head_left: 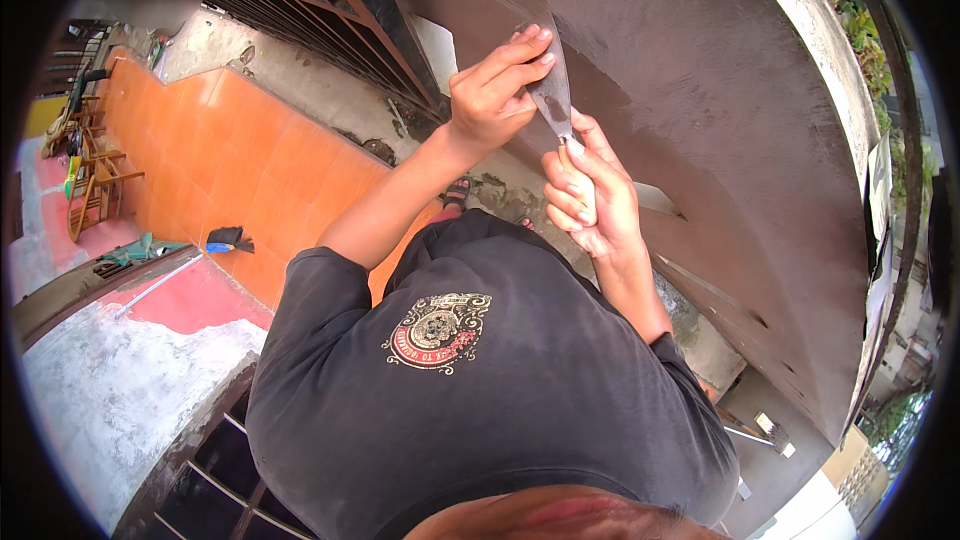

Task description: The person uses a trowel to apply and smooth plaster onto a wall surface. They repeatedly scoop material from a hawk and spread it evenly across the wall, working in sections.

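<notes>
A putty knife with a broad metal blade point(553, 90) and a pale wooden handle point(577, 180) is held up before a brown wall point(700, 100). My right hand point(600, 192) wraps round the handle, its thumb lying near the neck. At the blade's left edge, the fingers of my left hand point(497, 90) are bent against the metal, two fingertips reaching onto its face. Dark smears mark the blade. Whether the blade's tip touches the wall, I cannot tell.
On the left lies an orange tiled floor point(240, 130) with a broom point(229, 240) on it. Wooden chairs point(98, 185) stand farther left. A dark slatted gate point(330, 15) rises ahead. Behind the wall's curved pale top edge point(820, 20) are plants. A brush point(773, 435) is at the lower right.
</notes>
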Motion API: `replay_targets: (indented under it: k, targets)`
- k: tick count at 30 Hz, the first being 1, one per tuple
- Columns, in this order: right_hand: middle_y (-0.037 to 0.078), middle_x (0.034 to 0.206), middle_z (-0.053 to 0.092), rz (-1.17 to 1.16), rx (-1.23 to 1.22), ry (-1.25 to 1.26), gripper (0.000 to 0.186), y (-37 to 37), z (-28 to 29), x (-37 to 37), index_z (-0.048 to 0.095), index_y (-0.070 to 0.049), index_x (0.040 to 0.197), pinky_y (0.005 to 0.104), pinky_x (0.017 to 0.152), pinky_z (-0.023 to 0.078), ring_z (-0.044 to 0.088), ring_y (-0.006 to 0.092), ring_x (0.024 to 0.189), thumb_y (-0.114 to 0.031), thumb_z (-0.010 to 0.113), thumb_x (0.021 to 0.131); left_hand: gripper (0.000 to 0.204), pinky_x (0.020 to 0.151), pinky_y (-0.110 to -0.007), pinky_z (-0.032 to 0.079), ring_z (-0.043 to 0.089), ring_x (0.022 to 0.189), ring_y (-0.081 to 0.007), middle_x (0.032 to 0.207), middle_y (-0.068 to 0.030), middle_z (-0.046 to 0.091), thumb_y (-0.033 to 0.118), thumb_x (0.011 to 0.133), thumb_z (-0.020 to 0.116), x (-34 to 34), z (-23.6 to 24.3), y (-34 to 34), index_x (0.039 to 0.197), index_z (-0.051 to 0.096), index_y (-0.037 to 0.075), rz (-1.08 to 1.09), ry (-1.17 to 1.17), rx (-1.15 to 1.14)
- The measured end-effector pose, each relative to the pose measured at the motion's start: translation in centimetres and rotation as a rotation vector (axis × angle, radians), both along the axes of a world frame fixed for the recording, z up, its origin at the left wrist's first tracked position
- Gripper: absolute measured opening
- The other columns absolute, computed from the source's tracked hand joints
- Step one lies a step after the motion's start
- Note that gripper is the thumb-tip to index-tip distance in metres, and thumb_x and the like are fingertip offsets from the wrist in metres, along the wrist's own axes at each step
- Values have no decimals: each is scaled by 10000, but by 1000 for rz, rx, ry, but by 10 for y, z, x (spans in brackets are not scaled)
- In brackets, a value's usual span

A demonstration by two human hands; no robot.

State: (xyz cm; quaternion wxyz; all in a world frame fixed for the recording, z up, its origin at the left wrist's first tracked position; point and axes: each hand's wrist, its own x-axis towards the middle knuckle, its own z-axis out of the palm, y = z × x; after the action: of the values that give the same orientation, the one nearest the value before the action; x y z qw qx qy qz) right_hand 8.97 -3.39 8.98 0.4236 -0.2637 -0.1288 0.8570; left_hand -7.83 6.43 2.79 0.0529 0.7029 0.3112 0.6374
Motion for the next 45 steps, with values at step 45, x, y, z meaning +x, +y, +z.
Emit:
replay_targets:
  k: [45]
  targets:
    - [24,699,458,-96,79,-45,338,2,1,-25,458,-216,1425,226,387,304,351,68,445,-175,507,1093,348,1037,-405,587,733,1131,-301,1148,-149,765,-190,678,664,-7,11,14,965,764,-22,30,-69,14]
